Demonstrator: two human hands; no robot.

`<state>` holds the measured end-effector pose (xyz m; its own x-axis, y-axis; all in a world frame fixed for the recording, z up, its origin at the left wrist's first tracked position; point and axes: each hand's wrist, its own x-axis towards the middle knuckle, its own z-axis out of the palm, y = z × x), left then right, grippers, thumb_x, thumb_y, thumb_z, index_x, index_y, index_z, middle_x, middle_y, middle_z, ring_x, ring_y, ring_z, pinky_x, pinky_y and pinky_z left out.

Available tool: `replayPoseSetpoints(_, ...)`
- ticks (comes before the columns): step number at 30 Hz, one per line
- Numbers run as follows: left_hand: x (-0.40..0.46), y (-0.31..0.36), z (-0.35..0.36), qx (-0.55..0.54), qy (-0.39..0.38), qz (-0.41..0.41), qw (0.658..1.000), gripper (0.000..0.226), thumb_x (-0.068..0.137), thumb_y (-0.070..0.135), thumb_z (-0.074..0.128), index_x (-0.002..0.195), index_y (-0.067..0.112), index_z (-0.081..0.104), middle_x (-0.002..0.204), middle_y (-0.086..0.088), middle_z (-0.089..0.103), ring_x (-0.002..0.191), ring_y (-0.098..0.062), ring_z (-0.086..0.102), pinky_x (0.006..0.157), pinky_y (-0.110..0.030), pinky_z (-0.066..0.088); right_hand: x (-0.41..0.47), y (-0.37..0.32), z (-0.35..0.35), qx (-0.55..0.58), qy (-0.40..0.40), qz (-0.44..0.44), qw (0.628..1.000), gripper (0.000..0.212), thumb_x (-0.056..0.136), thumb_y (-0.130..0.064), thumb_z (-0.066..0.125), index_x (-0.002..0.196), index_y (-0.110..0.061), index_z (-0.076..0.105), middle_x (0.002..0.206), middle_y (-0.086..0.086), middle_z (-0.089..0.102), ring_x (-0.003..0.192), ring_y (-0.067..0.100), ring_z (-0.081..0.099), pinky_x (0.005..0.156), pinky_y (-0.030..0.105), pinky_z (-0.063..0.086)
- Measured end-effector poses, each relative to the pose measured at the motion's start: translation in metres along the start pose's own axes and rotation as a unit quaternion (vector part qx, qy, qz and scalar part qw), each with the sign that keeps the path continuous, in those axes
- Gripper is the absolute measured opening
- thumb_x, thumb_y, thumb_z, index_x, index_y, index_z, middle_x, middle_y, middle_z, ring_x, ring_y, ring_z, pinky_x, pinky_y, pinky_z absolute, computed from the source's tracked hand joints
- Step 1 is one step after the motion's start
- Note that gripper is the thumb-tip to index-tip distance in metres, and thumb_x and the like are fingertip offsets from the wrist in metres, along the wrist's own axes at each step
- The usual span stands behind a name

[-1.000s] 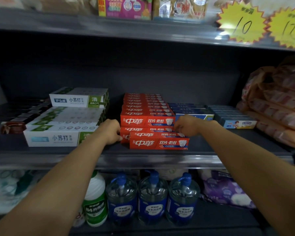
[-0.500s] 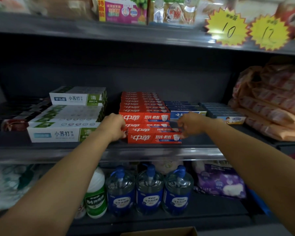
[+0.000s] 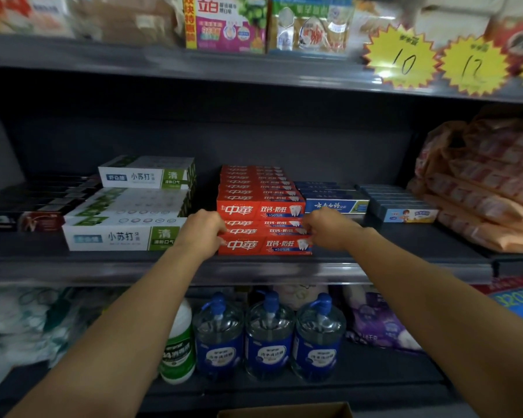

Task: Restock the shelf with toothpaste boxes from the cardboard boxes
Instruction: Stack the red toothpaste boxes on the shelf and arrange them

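On the middle shelf (image 3: 254, 268) stands a stack of red toothpaste boxes (image 3: 260, 188) in several rows. The front red box (image 3: 263, 245) lies at the shelf's front edge, with more red boxes just behind it. My left hand (image 3: 204, 233) grips the left ends of the front red boxes with curled fingers. My right hand (image 3: 326, 229) holds their right ends, fingers curled round the corner. The top edge of a cardboard box (image 3: 284, 411) shows at the bottom of the view.
White-and-green toothpaste boxes (image 3: 124, 236) lie left of the red ones, dark boxes (image 3: 27, 206) further left. Blue boxes (image 3: 335, 203) and pale blue boxes (image 3: 402, 211) lie to the right, then orange packs (image 3: 489, 188). Pump bottles (image 3: 269, 336) stand on the shelf below.
The front red box has slid left and now lines up under the stack. Both hands have closed in on its ends. The view has tilted down slightly.
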<state>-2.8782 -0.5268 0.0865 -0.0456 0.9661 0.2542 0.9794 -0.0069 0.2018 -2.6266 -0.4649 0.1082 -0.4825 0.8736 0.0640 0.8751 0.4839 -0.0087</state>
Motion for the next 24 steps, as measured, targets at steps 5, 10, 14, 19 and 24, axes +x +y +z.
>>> replayPoseSetpoints(5, 0.0, -0.013, -0.007, -0.025, -0.008, -0.011, 1.0, 0.029, 0.081, 0.019, 0.075, 0.11, 0.016, 0.072, 0.109, -0.002, 0.069, 0.101, -0.018, 0.062, 0.091, -0.033, 0.05, 0.007, -0.007, -0.001, 0.002, -0.004, -0.014, 1.0, 0.042, 0.087, -0.03, 0.069, 0.124, -0.014, 0.058, 0.125, 0.007, 0.06, 0.109, 0.024, 0.058, 0.097, 0.038, 0.048)
replayPoseSetpoints(10, 0.007, -0.019, -0.009, -0.049, -0.035, -0.047, 0.997, 0.033, 0.079, 0.015, 0.077, 0.11, 0.011, 0.069, 0.113, -0.007, 0.067, 0.105, -0.021, 0.062, 0.091, -0.034, 0.049, 0.007, -0.002, -0.004, 0.013, -0.014, 0.0, 1.0, 0.047, 0.084, -0.031, 0.072, 0.127, -0.018, 0.057, 0.121, 0.003, 0.063, 0.109, 0.021, 0.058, 0.095, 0.034, 0.046)
replayPoseSetpoints(14, 0.013, -0.021, -0.007, -0.076, -0.068, -0.021, 0.995, 0.035, 0.079, 0.008, 0.075, 0.114, 0.013, 0.07, 0.114, -0.003, 0.069, 0.107, -0.018, 0.063, 0.098, -0.038, 0.049, 0.009, 0.0, -0.004, 0.024, -0.026, -0.003, 0.999, 0.045, 0.085, -0.026, 0.071, 0.127, -0.017, 0.057, 0.121, 0.002, 0.063, 0.109, 0.019, 0.058, 0.094, 0.033, 0.046)
replayPoseSetpoints(19, 0.015, -0.016, -0.006, -0.068, -0.062, -0.007, 0.996, 0.04, 0.08, 0.007, 0.074, 0.119, 0.012, 0.068, 0.117, -0.004, 0.068, 0.11, -0.018, 0.061, 0.101, -0.038, 0.048, 0.01, 0.003, -0.005, 0.027, -0.03, -0.009, 0.999, 0.043, 0.084, -0.023, 0.072, 0.125, -0.016, 0.059, 0.12, 0.002, 0.063, 0.107, 0.018, 0.058, 0.093, 0.032, 0.046)
replayPoseSetpoints(24, 0.012, -0.016, -0.007, -0.082, -0.065, -0.006, 0.995, 0.037, 0.08, 0.007, 0.074, 0.117, 0.012, 0.068, 0.115, -0.003, 0.068, 0.108, -0.017, 0.062, 0.1, -0.038, 0.048, 0.013, 0.003, -0.003, 0.017, -0.024, -0.012, 0.999, 0.045, 0.081, -0.025, 0.075, 0.123, -0.017, 0.06, 0.118, 0.001, 0.063, 0.107, 0.018, 0.058, 0.093, 0.034, 0.047)
